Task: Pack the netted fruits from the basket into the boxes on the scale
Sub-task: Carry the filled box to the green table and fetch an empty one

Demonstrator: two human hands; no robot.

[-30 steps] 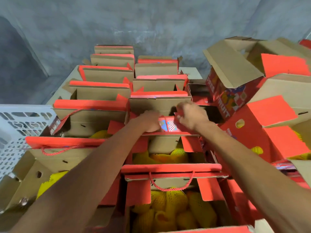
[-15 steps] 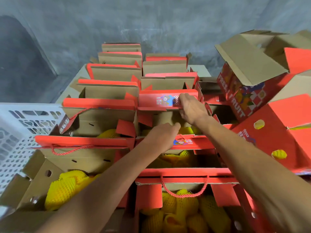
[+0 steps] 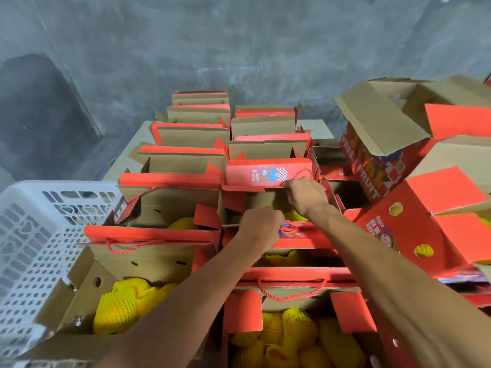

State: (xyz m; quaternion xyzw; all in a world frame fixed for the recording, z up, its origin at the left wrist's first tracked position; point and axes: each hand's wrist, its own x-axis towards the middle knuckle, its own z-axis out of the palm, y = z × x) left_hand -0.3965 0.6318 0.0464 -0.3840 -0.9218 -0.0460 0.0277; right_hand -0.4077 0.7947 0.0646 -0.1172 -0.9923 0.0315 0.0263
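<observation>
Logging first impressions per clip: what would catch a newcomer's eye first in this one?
Rows of open red boxes fill the centre, the nearest holding yellow netted fruits. Mid-frame, the right hand grips a printed red flap while the left hand holds a red rope handle. A white basket stands left.

Even, soft, dimmish light; no glare. Wall [image 3: 239, 49] grey and murky, darker patch at 9 o'clock. Motion blur smears basket [image 3: 34, 248] at 8 o'clock and boxes [image 3: 398, 144] at 3. Wide-angle bending at edges.
</observation>
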